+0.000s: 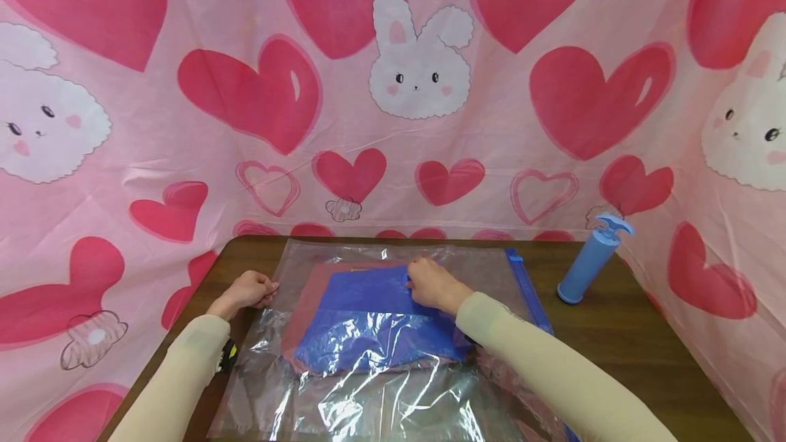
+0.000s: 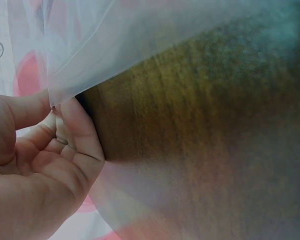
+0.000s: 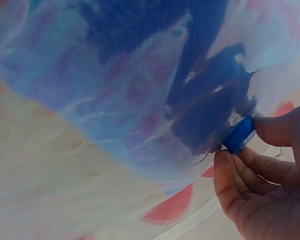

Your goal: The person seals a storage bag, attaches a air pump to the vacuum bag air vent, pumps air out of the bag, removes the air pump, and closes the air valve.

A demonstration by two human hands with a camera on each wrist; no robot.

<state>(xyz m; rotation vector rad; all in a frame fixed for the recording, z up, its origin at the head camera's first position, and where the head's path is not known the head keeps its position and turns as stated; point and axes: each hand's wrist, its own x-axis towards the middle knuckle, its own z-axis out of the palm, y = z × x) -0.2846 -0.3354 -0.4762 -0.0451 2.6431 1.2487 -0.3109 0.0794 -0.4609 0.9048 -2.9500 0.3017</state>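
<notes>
A large clear plastic storage bag (image 1: 258, 380) lies flat, with folded blue fabric (image 1: 362, 299) and dull-red fabric (image 1: 303, 312) inside. My left hand (image 1: 248, 290) pinches the bag's left edge between thumb and fingers. In the left wrist view the film (image 2: 90, 65) rises from that pinch in a taut fold above the wood. Over the blue fabric, my right hand (image 1: 432, 285) grips a small blue valve cap (image 3: 240, 134) on the bag's upper film. The right wrist view shows the thumb on one side of the cap and fingertips on the other.
A blue hand pump (image 1: 589, 264) with a T-shaped handle stands on the brown wooden table (image 1: 626, 340), right of the bag. A blue zip strip (image 1: 528, 292) runs along the bag's right side. Pink curtains (image 1: 430, 142) with hearts and rabbits surround the table.
</notes>
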